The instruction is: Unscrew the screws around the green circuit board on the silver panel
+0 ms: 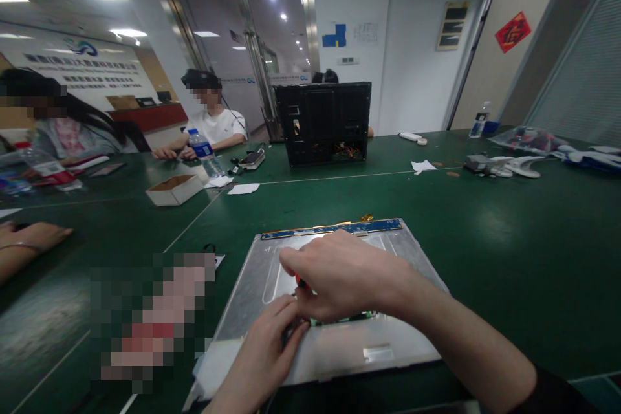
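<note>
Got metal-backed panel (339, 359) flat on green table (509, 272) before wearer, likely for firm support. Holding red item (299, 281) in curled, closed fingers of right hand (344, 272), probably for control from above. Bracing beside green board (349, 320) with bent left hand (266, 343); can't tell if pinching. Raised blue strip (291, 231) along far edge; more room right than left, given pixelated item (165, 310).

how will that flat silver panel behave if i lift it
The silver panel is probably stiff, since its metal-looking back lies flat. The thin blue circuit strip exposed along its far edge may be fragile under a grip.
</note>
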Motion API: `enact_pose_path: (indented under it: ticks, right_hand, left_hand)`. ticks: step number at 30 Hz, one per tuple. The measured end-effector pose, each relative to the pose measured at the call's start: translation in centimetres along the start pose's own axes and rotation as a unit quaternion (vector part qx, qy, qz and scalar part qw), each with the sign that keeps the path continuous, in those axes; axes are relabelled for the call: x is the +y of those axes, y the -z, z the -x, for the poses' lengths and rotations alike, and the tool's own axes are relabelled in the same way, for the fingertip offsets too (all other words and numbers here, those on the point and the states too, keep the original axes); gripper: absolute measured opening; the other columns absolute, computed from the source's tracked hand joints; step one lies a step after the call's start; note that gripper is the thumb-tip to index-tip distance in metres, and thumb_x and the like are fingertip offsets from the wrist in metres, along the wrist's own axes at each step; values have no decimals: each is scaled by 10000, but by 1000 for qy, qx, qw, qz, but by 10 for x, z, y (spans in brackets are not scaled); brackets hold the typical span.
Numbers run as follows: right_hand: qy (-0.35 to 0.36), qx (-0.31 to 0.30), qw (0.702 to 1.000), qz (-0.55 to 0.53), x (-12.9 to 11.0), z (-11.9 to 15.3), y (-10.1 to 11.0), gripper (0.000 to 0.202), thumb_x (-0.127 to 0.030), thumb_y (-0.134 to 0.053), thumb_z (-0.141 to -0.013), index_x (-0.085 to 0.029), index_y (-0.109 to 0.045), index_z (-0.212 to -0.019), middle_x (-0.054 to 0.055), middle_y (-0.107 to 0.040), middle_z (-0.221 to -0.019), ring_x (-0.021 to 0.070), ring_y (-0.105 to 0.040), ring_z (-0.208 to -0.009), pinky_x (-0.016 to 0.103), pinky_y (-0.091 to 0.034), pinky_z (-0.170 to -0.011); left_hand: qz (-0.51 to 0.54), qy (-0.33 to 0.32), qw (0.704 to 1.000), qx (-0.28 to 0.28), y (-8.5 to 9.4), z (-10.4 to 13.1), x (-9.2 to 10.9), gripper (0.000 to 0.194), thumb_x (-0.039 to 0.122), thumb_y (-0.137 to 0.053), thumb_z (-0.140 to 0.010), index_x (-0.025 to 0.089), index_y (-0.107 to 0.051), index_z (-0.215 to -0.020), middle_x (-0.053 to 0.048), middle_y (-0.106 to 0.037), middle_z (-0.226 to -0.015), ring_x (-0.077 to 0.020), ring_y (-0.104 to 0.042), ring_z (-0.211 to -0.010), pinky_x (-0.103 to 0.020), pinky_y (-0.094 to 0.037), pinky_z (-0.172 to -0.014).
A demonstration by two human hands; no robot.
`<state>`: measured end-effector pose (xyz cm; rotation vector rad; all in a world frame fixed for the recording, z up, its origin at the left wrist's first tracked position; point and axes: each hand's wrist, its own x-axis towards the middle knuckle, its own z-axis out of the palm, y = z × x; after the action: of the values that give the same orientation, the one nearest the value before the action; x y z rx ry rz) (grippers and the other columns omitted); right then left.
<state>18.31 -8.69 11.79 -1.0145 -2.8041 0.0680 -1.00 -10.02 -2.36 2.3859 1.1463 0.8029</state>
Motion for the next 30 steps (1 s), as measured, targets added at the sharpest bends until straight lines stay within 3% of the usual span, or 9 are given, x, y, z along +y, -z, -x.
enact_pose_path:
  ticks: [7,12,17,24,30]
  right_hand:
    - [-4,9,1000,-2,2,-1,-1,291,-432,-491,-913,-173,-623,-890,67,-709,-792,175,-627,-659,267,-279,-495]
    - [4,12,1000,9,3,-2,-4,194,-313,-507,-878,-167,-599,-966,66,-714,-824,178,-627,-658,267,-291,-488]
    - [23,-12,1000,-11,3,0,-2,234,-277,-559,-802,-148,-546,-996,64,-697,-842,173,-620,-646,263,-288,-458]
    - [4,-8,1000,-15,1,-1,3,310,-438,-486,-916,-173,-636,-859,58,-697,-761,161,-609,-647,264,-246,-485]
    - [-11,-4,1000,5,0,-2,1,190,-298,-506,-880,-178,-647,-835,51,-699,-759,149,-594,-610,263,-222,-470]
  left_hand:
    - [-7,6,1000,-5,-2,2,-3,158,213,-505,-862,214,-655,-813,-62,-692,-857,-225,-656,-768,-305,-531,-687]
    - [7,15,1000,-17,-1,1,-1,154,219,-494,-871,212,-644,-834,-56,-675,-839,-216,-644,-767,-300,-527,-686]
    - [13,3,1000,-9,0,0,2,171,233,-481,-871,205,-638,-809,-71,-669,-849,-227,-643,-795,-311,-534,-706]
    - [-16,9,1000,2,-3,1,-1,174,230,-512,-867,215,-663,-782,-66,-689,-812,-235,-654,-767,-325,-535,-718]
    - [-2,7,1000,-21,-2,2,-4,157,207,-493,-884,212,-646,-847,-57,-677,-855,-218,-650,-790,-297,-525,-689]
